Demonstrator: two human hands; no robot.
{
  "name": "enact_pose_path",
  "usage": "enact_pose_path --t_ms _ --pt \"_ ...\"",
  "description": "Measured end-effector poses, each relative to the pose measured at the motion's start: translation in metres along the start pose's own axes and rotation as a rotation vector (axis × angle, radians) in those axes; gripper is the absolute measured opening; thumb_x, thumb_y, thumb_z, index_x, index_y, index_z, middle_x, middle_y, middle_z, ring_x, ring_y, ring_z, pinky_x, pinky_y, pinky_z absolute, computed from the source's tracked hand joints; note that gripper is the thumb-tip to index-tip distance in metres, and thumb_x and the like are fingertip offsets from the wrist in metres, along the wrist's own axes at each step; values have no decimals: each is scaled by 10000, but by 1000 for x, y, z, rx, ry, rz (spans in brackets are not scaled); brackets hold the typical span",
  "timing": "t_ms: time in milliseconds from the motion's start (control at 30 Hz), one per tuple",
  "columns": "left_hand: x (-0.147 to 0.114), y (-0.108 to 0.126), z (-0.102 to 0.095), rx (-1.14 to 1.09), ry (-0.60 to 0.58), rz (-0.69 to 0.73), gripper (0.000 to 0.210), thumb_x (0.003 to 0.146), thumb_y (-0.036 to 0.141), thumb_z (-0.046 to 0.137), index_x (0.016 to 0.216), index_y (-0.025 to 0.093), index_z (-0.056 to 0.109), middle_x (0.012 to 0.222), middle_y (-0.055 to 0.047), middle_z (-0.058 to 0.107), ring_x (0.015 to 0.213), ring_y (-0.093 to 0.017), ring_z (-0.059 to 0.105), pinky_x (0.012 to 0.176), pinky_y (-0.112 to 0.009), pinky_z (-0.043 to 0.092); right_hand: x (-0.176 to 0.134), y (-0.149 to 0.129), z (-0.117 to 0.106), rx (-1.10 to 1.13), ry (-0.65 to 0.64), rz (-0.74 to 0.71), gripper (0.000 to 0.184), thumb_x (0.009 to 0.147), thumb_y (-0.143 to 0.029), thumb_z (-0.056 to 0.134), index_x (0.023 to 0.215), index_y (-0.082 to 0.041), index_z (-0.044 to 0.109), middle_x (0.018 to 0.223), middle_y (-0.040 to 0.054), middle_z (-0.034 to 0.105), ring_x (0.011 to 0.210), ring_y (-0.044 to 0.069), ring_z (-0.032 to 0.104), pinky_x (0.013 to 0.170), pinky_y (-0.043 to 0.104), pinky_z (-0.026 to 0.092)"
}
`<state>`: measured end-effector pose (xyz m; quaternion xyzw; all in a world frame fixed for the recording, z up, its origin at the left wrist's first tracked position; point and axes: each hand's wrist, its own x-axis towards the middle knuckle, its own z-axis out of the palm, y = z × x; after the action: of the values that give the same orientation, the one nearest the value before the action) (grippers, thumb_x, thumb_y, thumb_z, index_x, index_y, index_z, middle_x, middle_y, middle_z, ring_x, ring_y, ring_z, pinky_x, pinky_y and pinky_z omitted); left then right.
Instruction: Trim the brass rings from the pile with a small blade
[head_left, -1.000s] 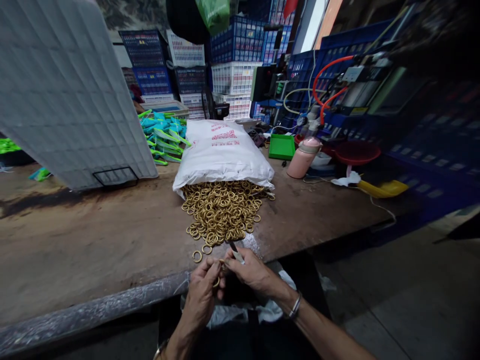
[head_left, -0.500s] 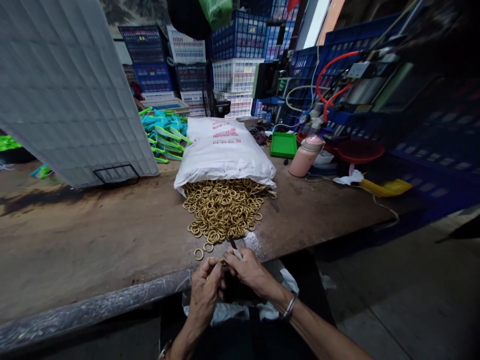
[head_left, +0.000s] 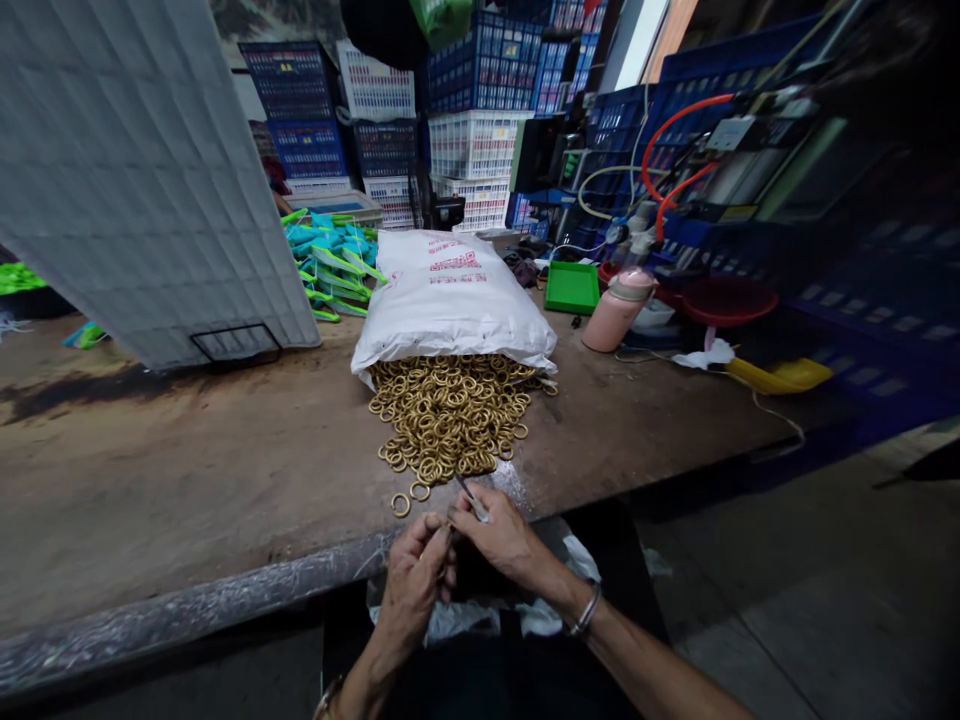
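My left hand (head_left: pixel 412 575) is closed just over the table's front edge, its fingertips pinching a gold-coloured ring that is mostly hidden now. Close against it, my right hand (head_left: pixel 501 538) grips a small knife (head_left: pixel 474 502); the narrow dark blade points up and away, and a pale grip shows at the thumb. Beyond both hands, a heap of gold-coloured rings (head_left: pixel 450 415) spills from the mouth of a white printed sack (head_left: pixel 454 300). Two loose rings (head_left: pixel 400 504) lie at the near left of the heap.
Below my hands, a pale plastic bag lining (head_left: pixel 540 620) shows. A tall white corrugated panel (head_left: pixel 165 200) stands at left on the wooden table (head_left: pixel 187 470). Right of the sack are a green tray (head_left: pixel 571 288), a pink bottle (head_left: pixel 616 315) and a machine with orange hoses (head_left: pixel 664 140). Crates (head_left: pixel 480 145) are stacked behind.
The view has shifted slightly. The knife in my right hand has turned, so its blade looks thinner. Both hands stay close together, and the ring at the fingertips shows less than before.
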<state>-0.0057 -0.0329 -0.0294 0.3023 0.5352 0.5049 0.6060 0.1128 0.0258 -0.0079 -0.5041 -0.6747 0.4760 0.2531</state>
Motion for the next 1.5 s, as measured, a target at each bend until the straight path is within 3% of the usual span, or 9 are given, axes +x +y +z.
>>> enact_pose_path --t_ms 233,500,633,733,833,1033,1167,1333,1500 --pt "-1 0 -3 -194 -164 -22 244 764 394 556 709 171 474 535 63 462 369 -34 360 317 -136 278 -1 4 3 10 -48 4 138 746 -286 465 665 -175 471 570 -56 461 543 81 405 506 190 292" --pt "-4 3 -1 -191 -132 -10 245 769 401 550 733 173 469 554 65 461 378 -35 375 330 -142 281 0 3 2 22 -35 -47 160 795 -267 398 678 -177 461 582 -51 440 565 90 410 530 197 302" --pt "-5 3 -2 -158 -83 -10 260 750 426 561 754 185 464 553 70 466 377 -41 388 332 -146 287 -5 10 0 -184 9 -92 167 808 -232 361 663 -191 434 578 -39 446 551 101 418 533 212 290" --pt "-5 3 -2 -111 -52 2 272 743 434 564 735 184 456 533 71 462 377 -40 386 340 -143 298 -12 14 0 -388 -52 -169 100 735 -135 389 728 -195 468 617 -26 503 572 112 454 549 222 275" --pt "-5 2 -1 -72 -34 25 287 732 444 568 712 184 449 499 75 450 369 -40 380 340 -141 304 -17 16 2 -541 -94 -193 207 668 -81 387 804 -194 494 685 -5 562 624 128 494 573 232 268" --pt "-2 1 -2 -63 -4 48 303 705 443 594 692 185 435 495 78 463 351 -36 382 321 -134 293 -18 14 5 -704 -122 -152 246 678 -86 389 882 -181 488 767 26 606 667 149 528 582 245 265" --pt "-15 6 -1 -69 -41 41 283 724 430 586 685 182 457 499 69 476 346 -35 390 321 -135 294 -10 12 -2 -793 -89 -92 242 704 -81 379 905 -168 484 746 44 607 659 158 541 570 254 261" --pt "-34 13 -5 -273 -151 -38 231 738 397 593 733 191 488 532 62 478 345 -37 372 301 -142 263 3 11 -5 -821 -28 -102 247 690 -65 378 887 -171 482 714 36 598 615 144 527 556 254 252" --pt "-32 15 -17 -401 -51 -106 288 715 429 605 702 146 553 683 -9 550 444 -48 421 342 -155 288 9 6 16 -729 -80 -274 325 667 -59 398 955 -192 465 806 24 602 731 150 535 618 240 278"
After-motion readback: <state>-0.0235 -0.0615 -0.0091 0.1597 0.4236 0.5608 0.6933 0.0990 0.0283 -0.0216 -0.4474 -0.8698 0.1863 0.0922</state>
